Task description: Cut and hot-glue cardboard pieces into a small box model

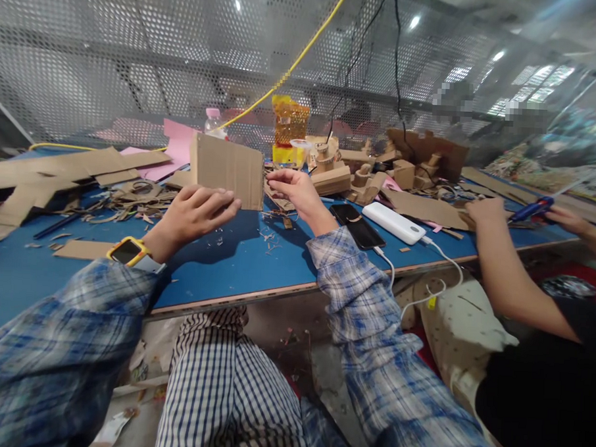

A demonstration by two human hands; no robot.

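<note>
A folded piece of brown cardboard (231, 174), with a broad front panel and a narrow side face at its left, stands upright above the blue table. My left hand (194, 212), wearing a yellow-cased watch, grips its lower left part, with the fingers across the front and the thumb hidden. At the panel's right edge is my right hand (299, 194), thumb and forefinger pinched together. Whether those fingertips touch the edge or hold a small scrap I cannot make out.
Cardboard scraps (136, 196) and strips litter the table (257, 255). Pink sheets (175, 146) lie behind. A phone (357, 226) and a white power bank (394, 222) with cables sit at right. Beside me, a co-worker's hand (559, 218) is at blue-handled scissors (532, 209).
</note>
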